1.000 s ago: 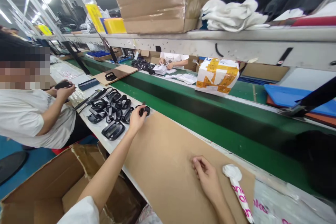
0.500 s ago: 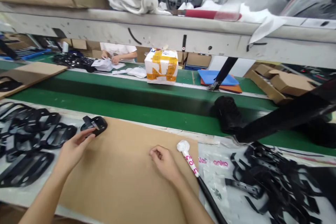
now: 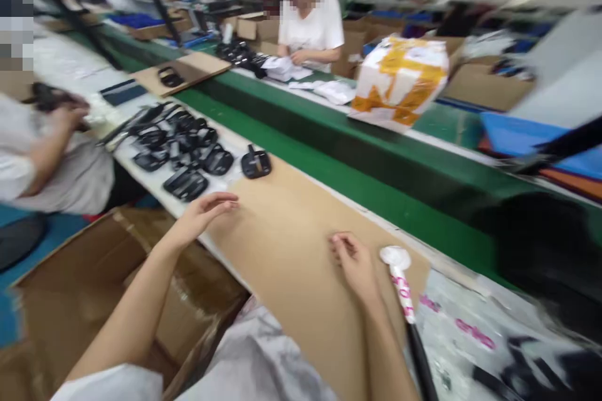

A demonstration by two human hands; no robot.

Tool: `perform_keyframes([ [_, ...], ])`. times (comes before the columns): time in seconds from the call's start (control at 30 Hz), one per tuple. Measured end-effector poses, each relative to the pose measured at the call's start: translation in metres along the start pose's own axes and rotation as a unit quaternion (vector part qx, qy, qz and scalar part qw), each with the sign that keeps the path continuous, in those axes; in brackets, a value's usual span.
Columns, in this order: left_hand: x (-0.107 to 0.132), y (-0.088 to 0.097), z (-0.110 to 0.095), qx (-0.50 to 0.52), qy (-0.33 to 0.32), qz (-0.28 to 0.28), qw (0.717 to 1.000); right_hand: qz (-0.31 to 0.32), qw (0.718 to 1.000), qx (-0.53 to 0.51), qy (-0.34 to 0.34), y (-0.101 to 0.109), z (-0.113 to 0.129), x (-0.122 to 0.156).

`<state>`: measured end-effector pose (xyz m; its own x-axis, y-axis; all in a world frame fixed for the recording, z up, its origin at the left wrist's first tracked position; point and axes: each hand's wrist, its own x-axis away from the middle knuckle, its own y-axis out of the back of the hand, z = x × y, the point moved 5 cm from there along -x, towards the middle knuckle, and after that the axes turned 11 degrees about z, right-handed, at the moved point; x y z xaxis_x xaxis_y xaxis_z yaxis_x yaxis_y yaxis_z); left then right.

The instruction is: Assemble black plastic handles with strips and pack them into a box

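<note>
My left hand (image 3: 203, 215) hovers over the near left edge of a brown cardboard sheet (image 3: 291, 244), fingers stretched out and holding nothing. A single black plastic part (image 3: 256, 163) lies at the sheet's far left corner, apart from the hand. My right hand (image 3: 353, 261) rests on the cardboard with its fingers curled in a loose pinch; what is in them, if anything, I cannot make out. A black stick with a white wrapped tip (image 3: 399, 263) lies just right of that hand.
A pile of black plastic parts (image 3: 181, 144) lies left of the cardboard. A green conveyor belt (image 3: 329, 156) runs behind, carrying a white and yellow taped box (image 3: 399, 78). One person sits at the left (image 3: 42, 156), another across the belt (image 3: 310, 28). An open carton (image 3: 94, 288) stands below.
My left hand has let go of the black part and drawn back toward me. The view has swung left and blurred. My right hand has stayed on the cardboard.
</note>
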<state>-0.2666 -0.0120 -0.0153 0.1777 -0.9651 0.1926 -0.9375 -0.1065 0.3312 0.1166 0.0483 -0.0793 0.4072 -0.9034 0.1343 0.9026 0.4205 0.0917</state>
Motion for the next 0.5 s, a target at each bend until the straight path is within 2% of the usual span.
perform_keyframes([
  [0.07, 0.03, 0.018, 0.021, 0.086, 0.044, -0.003, 0.995, 0.007, 1.0, -0.008, -0.02, 0.001, -0.005, -0.002],
  [0.1, 0.046, 0.03, 0.032, 0.119, 0.056, -0.029, 0.991, -0.009, 0.999, -0.007, -0.036, 0.004, -0.007, -0.003],
  [0.17, 0.077, 0.06, 0.059, 0.158, 0.069, -0.117, 0.978, -0.025, 0.998, 0.005, -0.051, 0.007, -0.008, -0.004],
  [0.27, 0.124, 0.104, 0.108, 0.153, 0.097, -0.295, 0.938, -0.041, 0.997, 0.025, -0.053, 0.01, -0.007, -0.005],
  [0.33, 0.15, 0.121, 0.143, 0.133, 0.137, -0.375, 0.907, -0.05, 0.997, 0.034, -0.051, 0.011, -0.007, -0.004],
  [0.4, 0.17, 0.123, 0.181, 0.122, 0.193, -0.399, 0.888, -0.063, 0.996, 0.044, -0.052, 0.012, -0.007, -0.003],
  [0.5, 0.193, 0.099, 0.239, 0.137, 0.306, -0.351, 0.874, -0.085, 0.993, 0.053, -0.061, 0.015, -0.008, -0.003],
])
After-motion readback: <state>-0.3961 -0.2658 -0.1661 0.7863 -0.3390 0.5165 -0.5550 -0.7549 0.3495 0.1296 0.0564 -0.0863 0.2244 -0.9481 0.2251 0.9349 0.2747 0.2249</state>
